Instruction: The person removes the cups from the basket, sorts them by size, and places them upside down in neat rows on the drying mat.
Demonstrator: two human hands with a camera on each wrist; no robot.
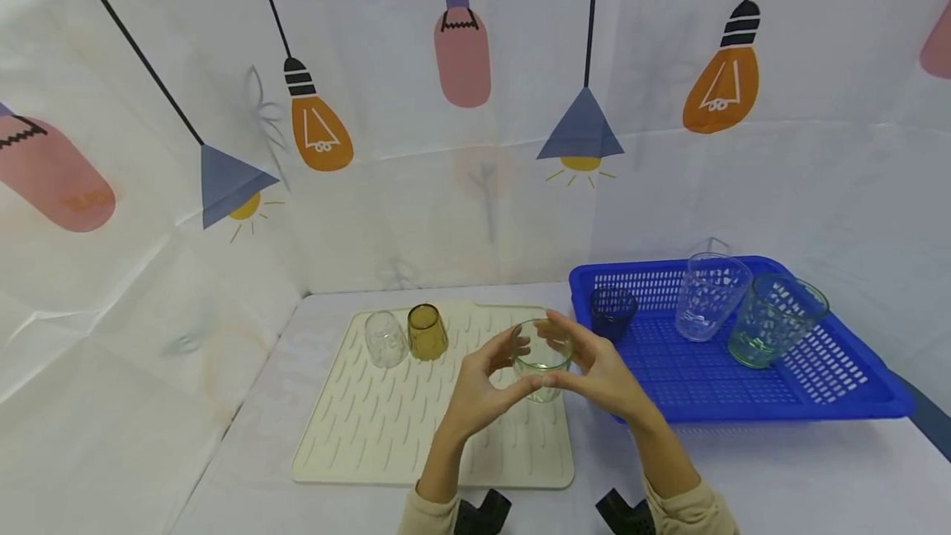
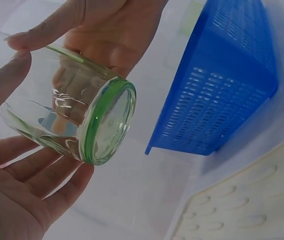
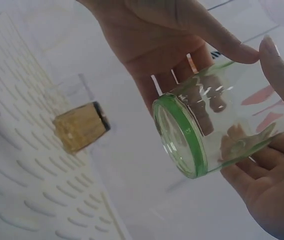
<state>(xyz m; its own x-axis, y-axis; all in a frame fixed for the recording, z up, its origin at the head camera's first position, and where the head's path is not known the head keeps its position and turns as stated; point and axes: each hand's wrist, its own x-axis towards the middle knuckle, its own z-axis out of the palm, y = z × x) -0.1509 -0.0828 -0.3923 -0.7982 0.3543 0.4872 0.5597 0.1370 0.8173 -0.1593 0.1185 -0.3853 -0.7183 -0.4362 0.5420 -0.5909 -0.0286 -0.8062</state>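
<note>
Between both hands is a clear, green-tinted drinking glass (image 1: 542,360), held over the right side of a cream draining mat (image 1: 416,444). My left hand (image 1: 484,380) grips it from the left and my right hand (image 1: 603,371) from the right. The two thumbs meet on its near side, while the other fingers curl around its wall. A thick green ring (image 2: 102,122) at its base shows in the left wrist view. On the mat's far left stand a clear glass (image 1: 385,340) and an amber glass (image 1: 428,333), apart from the hands.
To the right is a blue plastic basket (image 1: 743,404) with perforated walls. It holds a dark blue glass (image 1: 612,314), a clear glass (image 1: 709,300) and a larger green-tinted glass (image 1: 773,324). A white sheet (image 1: 475,213) printed with lamps hangs behind the white table (image 1: 802,477).
</note>
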